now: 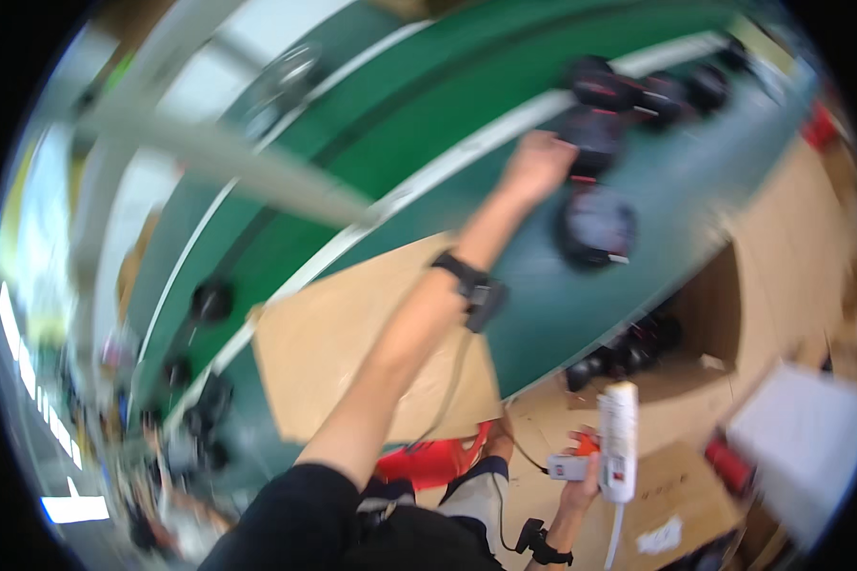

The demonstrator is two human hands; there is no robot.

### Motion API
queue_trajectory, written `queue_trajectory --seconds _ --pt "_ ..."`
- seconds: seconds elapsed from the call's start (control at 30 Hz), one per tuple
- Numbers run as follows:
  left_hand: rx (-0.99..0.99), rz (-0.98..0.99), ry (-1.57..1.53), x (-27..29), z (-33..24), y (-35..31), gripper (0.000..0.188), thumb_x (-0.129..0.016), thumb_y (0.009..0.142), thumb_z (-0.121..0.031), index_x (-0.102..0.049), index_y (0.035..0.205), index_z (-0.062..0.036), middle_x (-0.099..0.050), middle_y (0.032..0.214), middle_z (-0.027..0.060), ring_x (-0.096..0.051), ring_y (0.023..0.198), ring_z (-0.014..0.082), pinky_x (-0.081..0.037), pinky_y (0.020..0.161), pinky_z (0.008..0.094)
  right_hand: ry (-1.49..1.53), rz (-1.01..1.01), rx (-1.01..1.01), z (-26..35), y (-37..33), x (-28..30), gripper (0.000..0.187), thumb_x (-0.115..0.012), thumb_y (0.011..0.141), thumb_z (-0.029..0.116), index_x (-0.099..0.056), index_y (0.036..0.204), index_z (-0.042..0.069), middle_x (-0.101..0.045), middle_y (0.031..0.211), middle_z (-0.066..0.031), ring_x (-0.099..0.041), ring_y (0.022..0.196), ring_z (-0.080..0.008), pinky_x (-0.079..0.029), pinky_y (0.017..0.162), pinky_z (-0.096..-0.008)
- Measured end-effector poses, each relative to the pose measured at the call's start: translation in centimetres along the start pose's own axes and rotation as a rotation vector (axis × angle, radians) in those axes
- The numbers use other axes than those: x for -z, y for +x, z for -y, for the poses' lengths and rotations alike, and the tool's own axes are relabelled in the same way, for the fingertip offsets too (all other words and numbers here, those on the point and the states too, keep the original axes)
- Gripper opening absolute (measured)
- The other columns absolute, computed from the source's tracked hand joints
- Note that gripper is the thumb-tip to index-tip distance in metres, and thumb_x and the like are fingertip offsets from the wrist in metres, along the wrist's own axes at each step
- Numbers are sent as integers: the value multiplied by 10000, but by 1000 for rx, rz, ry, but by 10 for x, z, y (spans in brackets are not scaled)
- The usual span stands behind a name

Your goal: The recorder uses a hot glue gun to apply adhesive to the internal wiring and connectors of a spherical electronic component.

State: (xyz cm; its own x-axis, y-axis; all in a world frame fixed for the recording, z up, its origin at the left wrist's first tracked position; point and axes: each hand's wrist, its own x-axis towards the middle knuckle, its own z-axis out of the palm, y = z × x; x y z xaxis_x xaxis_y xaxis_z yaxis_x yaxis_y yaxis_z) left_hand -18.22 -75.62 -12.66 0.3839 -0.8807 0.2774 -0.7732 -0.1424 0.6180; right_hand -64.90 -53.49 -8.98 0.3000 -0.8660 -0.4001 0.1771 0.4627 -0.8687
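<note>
My left arm stretches over the green bench, and my left hand (540, 164) is closed at the edge of a black round part (592, 138); motion blurs the fingers. Just below it on the bench lies another black round part (597, 226) with a greyish face. Low on the right, my right hand (583, 483) has its fingers curled about a small orange thing (586, 443), whose kind I cannot make out. Against this hand is a small white block (568, 466) with a black cable. Right beside it stands a long white power strip (619, 443) with a white cord below.
A tan cardboard sheet (305, 366) lies under my left forearm. More black parts (705, 88) line the bench's far right. An open carton (714, 333) holds several black parts. A red stool (428, 462) is below the bench. At lower left is another person (186, 519).
</note>
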Motion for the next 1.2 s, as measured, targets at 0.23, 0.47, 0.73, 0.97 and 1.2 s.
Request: queue_trajectory --seconds 0.23,0.47,0.73,0.97,1.2 --pt "448 382 -731 263 -56 -286 280 -640 996 -199 -666 1215 -26 -709 1108 87 -687 1015 173 -562 900 320 -108 309 83 5 -22 -20 301 -539 1005 252 -561 1205 28 -599 1244 -214 -640 1004 -280 -562 689 -310" --pt "675 -775 476 466 176 -545 897 -911 679 -416 -487 1346 7 -565 1240 243 -581 1150 334 -491 972 437 -588 490 -189 -14 -79 -127 316 -712 924 139 -672 1205 1 -726 1025 -90 -671 784 -134 -508 646 -253" --pt "901 -542 353 432 239 -493 1281 -902 603 -534 -178 1577 -122 -335 1501 329 -477 1302 486 -446 1062 537 -882 468 -10 -65 -92 -255 275 -740 903 161 -662 1114 2 -699 887 -44 -670 664 -105 -517 562 -262" --pt "710 -594 159 433 180 -512 1280 -928 588 -488 -247 1512 78 -442 1447 328 -497 1312 434 -445 1082 455 -1113 503 276 -43 -36 -277 240 -716 913 177 -670 1064 -4 -714 894 -57 -689 632 -119 -516 516 -249" --pt "651 -270 103 353 24 -628 1287 -942 587 -343 -177 1578 -42 -305 1560 248 -354 1433 412 -355 1172 456 -1257 450 358 95 21 -246 361 -732 920 235 -643 1207 34 -729 939 -43 -693 669 -96 -461 503 -213"
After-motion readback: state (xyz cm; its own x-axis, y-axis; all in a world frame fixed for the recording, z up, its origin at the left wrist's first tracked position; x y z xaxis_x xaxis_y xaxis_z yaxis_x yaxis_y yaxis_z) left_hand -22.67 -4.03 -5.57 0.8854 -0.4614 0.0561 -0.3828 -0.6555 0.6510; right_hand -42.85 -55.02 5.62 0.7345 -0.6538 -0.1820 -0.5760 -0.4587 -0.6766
